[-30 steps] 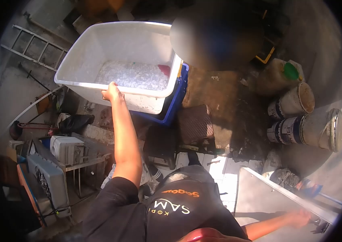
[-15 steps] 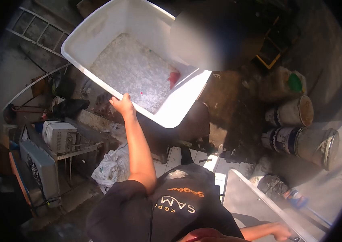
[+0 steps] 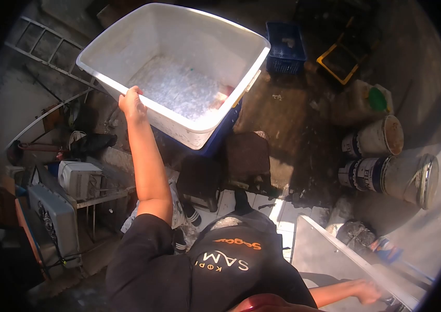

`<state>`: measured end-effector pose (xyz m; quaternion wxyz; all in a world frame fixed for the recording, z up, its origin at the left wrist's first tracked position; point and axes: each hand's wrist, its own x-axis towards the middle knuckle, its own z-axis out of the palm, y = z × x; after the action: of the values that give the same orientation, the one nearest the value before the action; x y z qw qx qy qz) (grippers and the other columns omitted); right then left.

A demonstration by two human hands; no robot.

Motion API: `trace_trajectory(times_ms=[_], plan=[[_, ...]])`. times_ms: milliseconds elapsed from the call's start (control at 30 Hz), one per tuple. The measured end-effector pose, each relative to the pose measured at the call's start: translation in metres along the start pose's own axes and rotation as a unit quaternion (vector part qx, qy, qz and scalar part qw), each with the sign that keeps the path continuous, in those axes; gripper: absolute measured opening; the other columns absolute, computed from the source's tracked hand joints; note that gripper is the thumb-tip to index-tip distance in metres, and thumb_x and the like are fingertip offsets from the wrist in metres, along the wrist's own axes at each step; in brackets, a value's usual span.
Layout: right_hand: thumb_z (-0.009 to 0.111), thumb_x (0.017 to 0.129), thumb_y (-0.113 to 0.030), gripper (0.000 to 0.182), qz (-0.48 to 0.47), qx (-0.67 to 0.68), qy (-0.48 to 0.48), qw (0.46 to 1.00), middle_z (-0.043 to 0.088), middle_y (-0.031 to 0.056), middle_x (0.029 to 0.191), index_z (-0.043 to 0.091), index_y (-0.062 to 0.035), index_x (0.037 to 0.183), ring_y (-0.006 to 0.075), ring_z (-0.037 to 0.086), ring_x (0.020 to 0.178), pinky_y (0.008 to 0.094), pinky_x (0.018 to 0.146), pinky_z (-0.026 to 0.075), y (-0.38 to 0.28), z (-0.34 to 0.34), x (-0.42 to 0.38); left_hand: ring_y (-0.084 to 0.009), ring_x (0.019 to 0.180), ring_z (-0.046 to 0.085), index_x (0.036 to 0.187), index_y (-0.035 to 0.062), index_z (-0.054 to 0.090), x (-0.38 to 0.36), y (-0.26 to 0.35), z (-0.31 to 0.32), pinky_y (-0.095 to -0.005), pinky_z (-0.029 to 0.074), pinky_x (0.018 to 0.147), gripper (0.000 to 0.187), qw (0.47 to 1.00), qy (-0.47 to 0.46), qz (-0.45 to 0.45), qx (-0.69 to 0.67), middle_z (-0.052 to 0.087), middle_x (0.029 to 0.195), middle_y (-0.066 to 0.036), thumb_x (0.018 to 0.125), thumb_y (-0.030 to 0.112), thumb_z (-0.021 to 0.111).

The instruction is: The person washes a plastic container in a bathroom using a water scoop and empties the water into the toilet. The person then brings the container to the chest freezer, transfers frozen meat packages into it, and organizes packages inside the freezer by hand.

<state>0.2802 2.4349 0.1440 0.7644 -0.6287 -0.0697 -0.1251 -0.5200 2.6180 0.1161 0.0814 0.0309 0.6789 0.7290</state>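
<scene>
My left hand (image 3: 131, 103) reaches forward and grips the near rim of a large white plastic tub (image 3: 179, 36). The tub sits slightly tilted over a blue crate (image 3: 221, 134), and its floor shows a wet, whitish layer with a small red item in the far corner. At the lower right, my right hand (image 3: 368, 291) is closed on the edge of a grey metal panel (image 3: 324, 249). My black shirt with white lettering fills the bottom centre.
Two dirty paint buckets (image 3: 374, 138) (image 3: 392, 177) and a jug with a green cap (image 3: 361, 101) lie at right. A blue basket (image 3: 285, 49) and yellow frame (image 3: 340, 62) are at the back. A ladder (image 3: 49, 57) and air-conditioner units (image 3: 80, 179) crowd the left.
The tub was tipped steeply toward me half a second ago and now lies flatter over the blue crate. My left hand stays on its rim; my right hand stays on the panel.
</scene>
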Motion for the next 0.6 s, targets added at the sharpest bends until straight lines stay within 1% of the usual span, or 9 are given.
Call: trace_trajectory(times_ms=[67, 133, 167, 200, 267, 300, 367, 433, 600], plan=[[0.059, 0.072, -0.013, 0.011, -0.068, 0.018, 0.197, 0.978, 0.057, 0.009, 0.058, 0.062, -0.0028, 0.067, 0.021, 0.056, 0.048, 0.0343, 0.041, 0.049, -0.001, 0.025, -0.012, -0.0172, 0.068, 0.044, 0.081, 0.0023, 0.046, 0.022, 0.021, -0.016, -0.0355, 0.036, 0.055, 0.023, 0.999, -0.043, -0.013, -0.008, 0.044, 0.077, -0.005, 0.063, -0.003, 0.059], [0.06, 0.072, -0.01, 0.012, -0.089, 0.005, 0.222, 0.971, 0.054, 0.008, 0.057, 0.061, 0.0001, 0.066, 0.0185, 0.05, 0.046, 0.0304, 0.042, 0.044, 0.011, 0.02, -0.002, -0.0163, 0.072, 0.045, 0.072, 0.0042, 0.048, 0.038, 0.047, -0.039, -0.0324, 0.036, 0.059, 0.014, 0.997, -0.075, -0.025, 0.006, 0.042, 0.077, -0.003, 0.065, 0.0, 0.059], [0.061, 0.072, -0.01, 0.013, -0.087, -0.002, 0.204, 0.975, 0.052, 0.0075, 0.057, 0.06, 0.0015, 0.066, 0.0175, 0.048, 0.045, 0.0286, 0.042, 0.042, 0.025, 0.011, 0.012, -0.0156, 0.074, 0.045, 0.066, 0.0055, 0.049, 0.036, 0.062, -0.058, -0.0315, 0.037, 0.06, 0.011, 0.992, -0.127, -0.022, -0.001, 0.041, 0.077, -0.001, 0.066, 0.003, 0.06], [0.061, 0.072, -0.009, 0.014, -0.084, -0.009, 0.186, 0.979, 0.051, 0.007, 0.057, 0.059, 0.0029, 0.066, 0.0164, 0.045, 0.044, 0.0268, 0.043, 0.04, 0.039, 0.001, 0.027, -0.0156, 0.074, 0.045, 0.066, 0.0064, 0.049, 0.033, 0.076, -0.074, -0.0313, 0.037, 0.06, 0.011, 0.993, -0.112, -0.033, 0.032, 0.042, 0.077, -0.001, 0.067, 0.005, 0.061], [0.057, 0.074, -0.011, 0.015, -0.189, -0.224, 0.136, 0.947, 0.056, 0.0068, 0.057, 0.061, -0.0014, 0.063, 0.0169, 0.052, 0.046, 0.0306, 0.04, 0.039, 0.089, -0.027, 0.075, -0.0165, 0.074, 0.046, 0.066, 0.0092, 0.048, 0.03, 0.098, -0.102, -0.0318, 0.039, 0.063, 0.012, 0.991, -0.106, -0.035, 0.079, 0.044, 0.082, -0.003, 0.067, 0.01, 0.06], [0.06, 0.072, -0.009, 0.013, -0.177, -0.191, 0.11, 0.959, 0.052, 0.0058, 0.055, 0.06, -0.0007, 0.062, 0.016, 0.048, 0.045, 0.0293, 0.04, 0.039, 0.073, -0.023, 0.062, -0.0174, 0.076, 0.047, 0.067, 0.0111, 0.047, 0.022, 0.105, -0.116, -0.0324, 0.042, 0.066, 0.011, 0.989, -0.113, -0.029, 0.095, 0.047, 0.087, -0.004, 0.068, 0.014, 0.058], [0.066, 0.068, -0.006, 0.013, -0.149, -0.125, 0.061, 0.979, 0.045, 0.0037, 0.052, 0.058, 0.0008, 0.061, 0.0142, 0.042, 0.043, 0.0269, 0.04, 0.037, 0.038, -0.013, 0.033, -0.0167, 0.079, 0.048, 0.068, 0.0081, 0.049, 0.0, 0.122, -0.153, -0.0295, 0.039, 0.068, 0.01, 0.985, -0.116, -0.016, 0.125, 0.047, 0.079, -0.003, 0.066, 0.009, 0.059], [0.068, 0.07, -0.007, 0.013, -0.075, 0.057, 0.031, 0.995, 0.046, 0.0028, 0.055, 0.06, 0.0012, 0.065, 0.0127, 0.042, 0.045, 0.026, 0.043, 0.037, 0.005, -0.006, 0.01, -0.0173, 0.082, 0.049, 0.067, 0.0081, 0.05, -0.015, 0.123, -0.193, -0.0299, 0.039, 0.072, 0.009, 0.984, -0.148, 0.018, 0.096, 0.049, 0.079, -0.003, 0.066, 0.008, 0.058], [0.07, 0.08, -0.014, 0.017, 0.009, 0.038, -0.118, 0.992, 0.05, 0.0013, 0.061, 0.063, 0.0005, 0.083, 0.0103, 0.047, 0.057, 0.0247, 0.055, 0.039, -0.008, -0.042, 0.012, -0.0177, 0.085, 0.048, 0.063, 0.0087, 0.051, -0.119, 0.149, -0.29, -0.0303, 0.037, 0.079, 0.008, 0.97, -0.232, 0.048, 0.061, 0.052, 0.077, -0.003, 0.066, 0.008, 0.058]])
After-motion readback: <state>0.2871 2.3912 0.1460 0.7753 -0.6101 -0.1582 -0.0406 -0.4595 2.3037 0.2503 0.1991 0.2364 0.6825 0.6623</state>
